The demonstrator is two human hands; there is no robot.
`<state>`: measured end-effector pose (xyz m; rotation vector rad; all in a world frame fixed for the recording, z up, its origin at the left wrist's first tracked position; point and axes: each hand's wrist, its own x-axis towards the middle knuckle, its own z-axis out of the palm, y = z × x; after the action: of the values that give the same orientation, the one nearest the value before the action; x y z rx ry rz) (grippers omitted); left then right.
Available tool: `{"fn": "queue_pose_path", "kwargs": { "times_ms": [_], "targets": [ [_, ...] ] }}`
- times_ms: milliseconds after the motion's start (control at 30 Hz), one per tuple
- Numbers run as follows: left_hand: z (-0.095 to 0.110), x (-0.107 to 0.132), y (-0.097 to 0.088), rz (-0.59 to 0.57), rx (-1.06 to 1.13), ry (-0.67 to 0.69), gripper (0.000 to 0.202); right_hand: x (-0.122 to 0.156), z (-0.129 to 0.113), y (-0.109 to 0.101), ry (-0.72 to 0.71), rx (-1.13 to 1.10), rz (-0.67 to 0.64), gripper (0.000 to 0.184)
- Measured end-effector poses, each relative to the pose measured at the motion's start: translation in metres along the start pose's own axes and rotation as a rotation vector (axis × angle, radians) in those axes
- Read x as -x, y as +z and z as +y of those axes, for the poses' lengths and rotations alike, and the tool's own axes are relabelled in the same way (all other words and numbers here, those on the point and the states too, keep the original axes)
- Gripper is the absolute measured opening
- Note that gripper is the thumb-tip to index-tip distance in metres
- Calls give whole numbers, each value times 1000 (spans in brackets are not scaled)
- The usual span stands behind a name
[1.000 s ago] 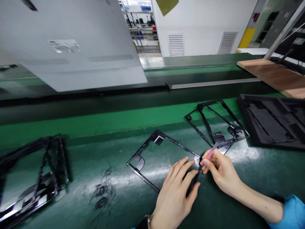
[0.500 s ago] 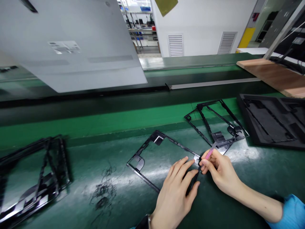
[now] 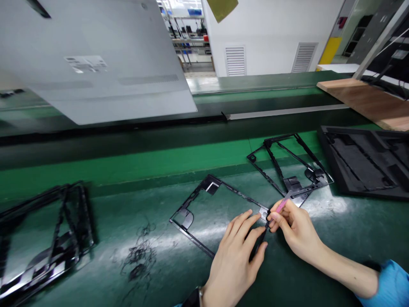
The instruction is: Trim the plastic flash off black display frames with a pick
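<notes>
A thin black rectangular plastic frame [image 3: 238, 194] lies tilted across the green work surface. My left hand [image 3: 236, 251] rests on its near right part, fingers stretched and a little apart, the fingertips by a pale patch at the corner [image 3: 263, 212]. At that same corner, my right hand [image 3: 295, 228] pinches a slim pink tool [image 3: 281, 206] with a flat grey end pointing up and away. Its lower tip is hidden by the fingers, so its exact kind cannot be made out. Part of the frame's near side is covered by my left hand.
Two overlapping black frames [image 3: 277, 170] lie behind my right hand. A dark foam tray [image 3: 345, 187] with frame pieces stands at the right. More frames [image 3: 76, 226] are stacked at the left, near a tangle of thin black shavings [image 3: 139, 256]. A grey panel [image 3: 128, 51] hangs ahead.
</notes>
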<state>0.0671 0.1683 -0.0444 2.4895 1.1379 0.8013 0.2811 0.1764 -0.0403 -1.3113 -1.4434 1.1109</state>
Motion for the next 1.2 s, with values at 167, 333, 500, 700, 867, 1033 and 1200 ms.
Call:
{"fn": "queue_pose_path", "kwargs": {
  "times_ms": [167,333,500,700,867,1033,1200],
  "targets": [
    [0,0,0,6,-14,5,23,0,0,0,-2,18,-7,28],
    [0,0,1,10,-10,-1,22,-2,-2,1,-18,19,-7,33],
    [0,0,2,23,-5,1,21,-3,-4,2,-23,14,-20,32],
    [0,0,2,20,-7,-3,21,-5,-8,1,-18,19,-29,33],
    [0,0,1,21,2,-2,23,-3,-6,1,-3,16,-31,33],
    [0,0,0,9,0,-8,25,-1,-2,1,-36,-9,13,31],
    [0,-1,-1,7,-1,-4,24,-1,0,1,-39,-3,-1,26]
  ]
}}
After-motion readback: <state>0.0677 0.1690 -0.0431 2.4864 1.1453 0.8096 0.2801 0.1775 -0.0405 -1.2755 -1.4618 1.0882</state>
